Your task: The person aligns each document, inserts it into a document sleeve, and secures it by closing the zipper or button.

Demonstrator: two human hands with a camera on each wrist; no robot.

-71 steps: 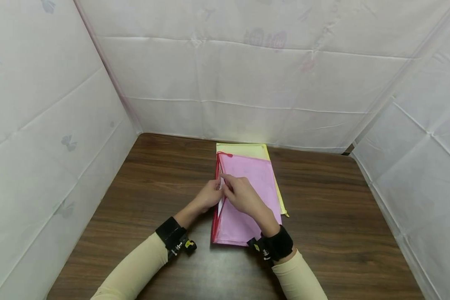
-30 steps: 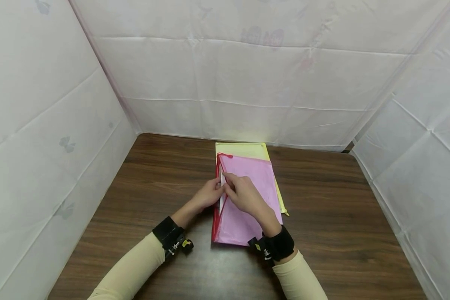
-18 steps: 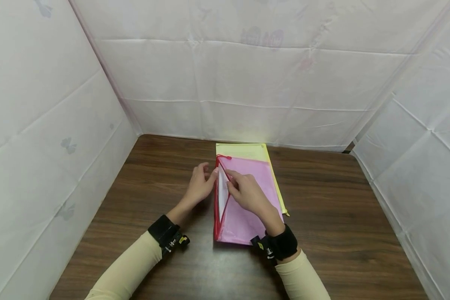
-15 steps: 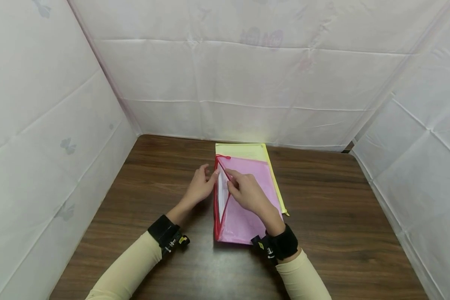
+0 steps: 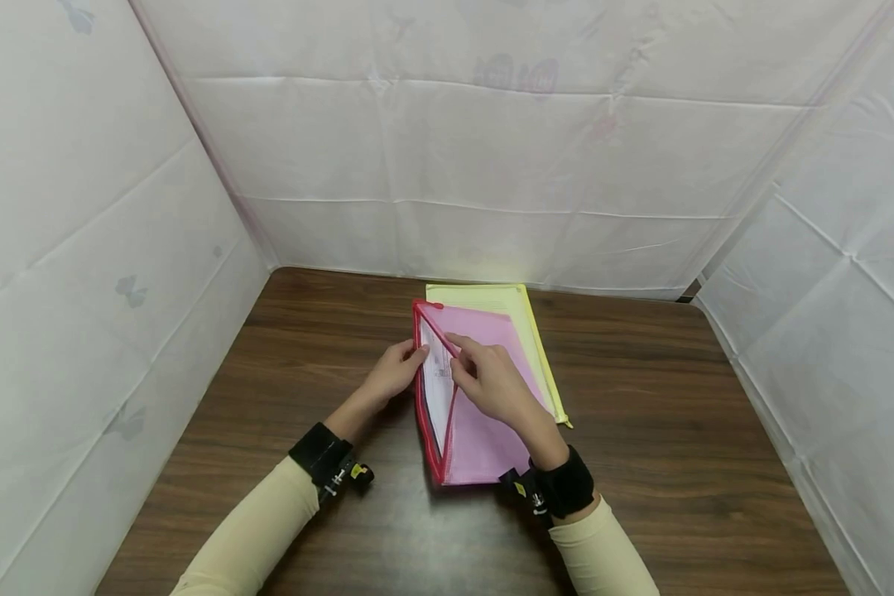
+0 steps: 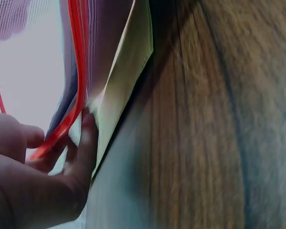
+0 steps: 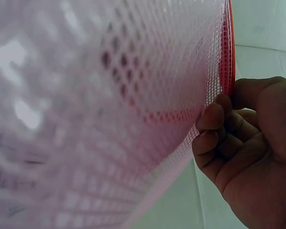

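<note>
A: Holding open the pink mesh zip pouch [image 5: 484, 414], which lies on the wooden table [image 5: 641, 430] partly over a yellow pouch [image 5: 525, 319]. The right hand [image 5: 492, 385] pinches the upper flap by its red zipper edge [image 5: 426, 389] and lifts it; the right wrist view shows curled fingers [image 7: 212, 119] closed on the mesh [image 7: 109, 119].

B: And the left hand [image 5: 395, 374]?

A: It grips the lower red edge, fingertips [image 6: 88, 138] curled against it in the left wrist view. Printed white paper [image 5: 438, 389] shows inside the mouth.

B: How is this step done well?

A: In my judgement, keep the two edges pulled apart evenly, so the mouth stays wide along its length. Hold the lower edge down against the table so the pouch does not slide over the yellow one. Lift the flap only enough to clear the sheet; pulling hard near the zipper's closed end could strain the mesh.
</note>
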